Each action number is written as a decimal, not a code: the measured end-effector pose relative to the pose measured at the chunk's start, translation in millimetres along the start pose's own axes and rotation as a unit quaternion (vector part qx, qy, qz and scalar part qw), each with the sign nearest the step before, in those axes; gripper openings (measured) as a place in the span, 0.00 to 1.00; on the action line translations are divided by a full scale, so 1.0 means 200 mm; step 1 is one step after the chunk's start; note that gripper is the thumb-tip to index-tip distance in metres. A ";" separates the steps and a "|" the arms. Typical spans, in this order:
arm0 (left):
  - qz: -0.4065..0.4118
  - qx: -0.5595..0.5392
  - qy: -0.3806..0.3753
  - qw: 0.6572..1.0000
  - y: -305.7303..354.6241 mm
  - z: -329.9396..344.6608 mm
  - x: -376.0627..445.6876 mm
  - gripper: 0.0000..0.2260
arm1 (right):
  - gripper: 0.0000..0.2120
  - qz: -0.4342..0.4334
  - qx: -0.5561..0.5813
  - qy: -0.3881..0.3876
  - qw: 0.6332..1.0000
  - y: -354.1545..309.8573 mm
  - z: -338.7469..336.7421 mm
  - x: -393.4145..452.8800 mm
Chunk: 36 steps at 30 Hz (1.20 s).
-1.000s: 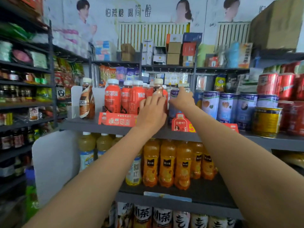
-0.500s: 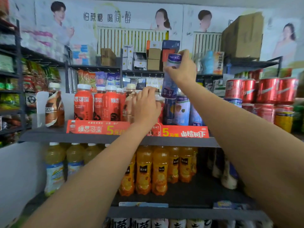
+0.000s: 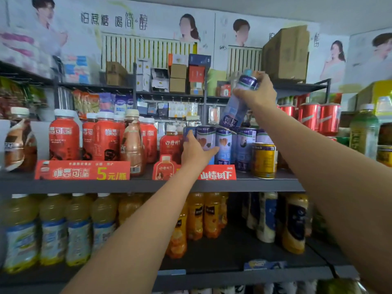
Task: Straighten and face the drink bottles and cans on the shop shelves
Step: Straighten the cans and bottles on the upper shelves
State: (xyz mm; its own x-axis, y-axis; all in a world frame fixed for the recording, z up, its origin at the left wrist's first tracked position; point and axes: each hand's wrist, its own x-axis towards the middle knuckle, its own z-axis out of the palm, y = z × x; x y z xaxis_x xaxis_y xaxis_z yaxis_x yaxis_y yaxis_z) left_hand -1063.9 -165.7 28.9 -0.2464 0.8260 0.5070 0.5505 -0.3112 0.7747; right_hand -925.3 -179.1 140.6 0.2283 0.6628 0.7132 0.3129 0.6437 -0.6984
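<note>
Grip state: the right hand (image 3: 257, 93) holds a blue-and-white can (image 3: 237, 103) by its upper end, lifted clear of the shelf (image 3: 148, 185) and tilted, its base pointing down toward the row of blue cans (image 3: 224, 145) directly below the grip. The left hand (image 3: 194, 150) sits lower and to the left of that grip, fingers spread against the leftmost cans of the same row; whether it clasps one or only braces it cannot be read with certainty.

Progress, as a judgement: the red bottles (image 3: 101, 139) far left of the grip stand upright with labels forward, so that section appears faced. A brown bottle (image 3: 132, 143) stands among them and looks misplaced. The lifted can has no slot yet, and the yellow can (image 3: 264, 160) below the right forearm stands ahead of the row.

Pose: both arms are extended forward and upward, the right raised higher, wrist bent downward over the can.
</note>
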 end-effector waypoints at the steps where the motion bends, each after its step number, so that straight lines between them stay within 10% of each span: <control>1: -0.010 0.021 0.004 1.000 0.00 0.02 0.01 0.40 | 0.25 -0.015 -0.040 -0.013 0.999 0.02 -0.01 0.01; 12: 0.021 0.083 0.023 0.996 0.01 0.07 0.05 0.18 | 0.28 -0.063 -0.320 -0.200 0.924 0.23 0.03 0.01; 36: 0.022 0.064 0.035 0.997 0.05 0.21 0.05 0.20 | 0.29 -0.165 -0.506 -0.181 0.827 0.42 -0.07 0.02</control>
State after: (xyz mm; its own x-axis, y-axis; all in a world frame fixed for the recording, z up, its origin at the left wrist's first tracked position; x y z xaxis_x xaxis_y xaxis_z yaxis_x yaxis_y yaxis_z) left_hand -1026.7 -140.6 25.1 -0.2729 0.7762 0.5683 0.6577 -0.2806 0.6991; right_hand -885.2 -127.1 85.2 -0.2583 0.7036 0.6620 0.9559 0.2852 0.0698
